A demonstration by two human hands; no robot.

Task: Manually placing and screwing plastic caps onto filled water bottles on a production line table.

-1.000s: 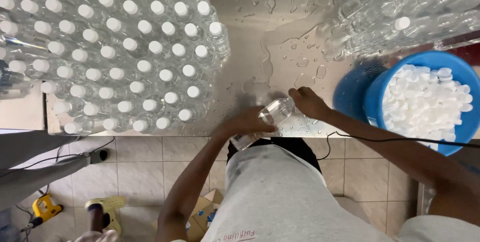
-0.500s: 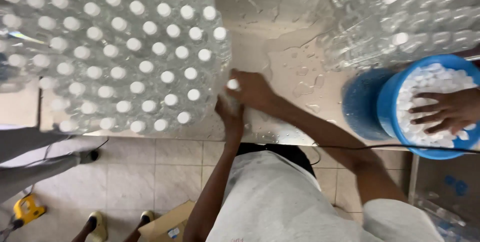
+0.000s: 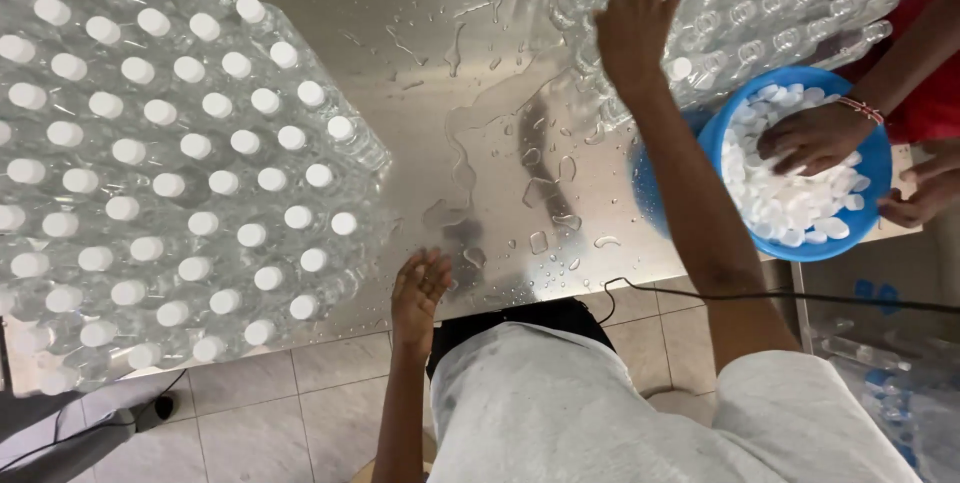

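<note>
My left hand (image 3: 420,288) lies open and empty on the wet steel table (image 3: 480,73) near its front edge, just right of a big block of capped clear bottles (image 3: 180,163). My right hand (image 3: 635,23) reaches far forward, with fingers spread on top of a crowd of uncapped clear bottles (image 3: 760,3) at the back right. I cannot see a bottle gripped in it.
A blue bowl (image 3: 870,158) full of white caps (image 3: 790,203) stands at the right. Another person's hand (image 3: 815,133) with a bracelet is in the caps, and their other hand (image 3: 925,188) is at the bowl's rim. A black cable (image 3: 700,293) runs along the table's front edge.
A second ago both my hands held a bottle at the front edge, then moved it to the capped block. Now my left hand is empty and my right has reached to the uncapped bottles.
</note>
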